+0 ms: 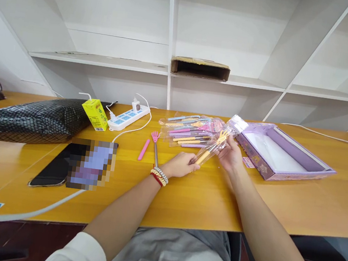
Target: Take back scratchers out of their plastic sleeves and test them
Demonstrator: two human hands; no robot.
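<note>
A yellow back scratcher (204,156) in a clear plastic sleeve slants between my two hands. My left hand (182,165) is closed around its handle end, while my right hand (230,154) grips the sleeve near the hand-shaped head. Behind them lies a pile of wrapped back scratchers (189,132) in blue, pink, purple and yellow. To the left of my left hand, an unwrapped pink back scratcher (155,138) rests on the table, its lower end hidden by my wrist. Beside it is a separate pink handle piece (143,149).
A purple open box (265,170) sits at the right. On the left are a black wrapped parcel (34,118), a yellow drink carton (95,114), a white power strip (129,118), a dark phone (55,166) and a blurred-out device (90,165) with a cable. A cardboard box (201,62) is on the shelf.
</note>
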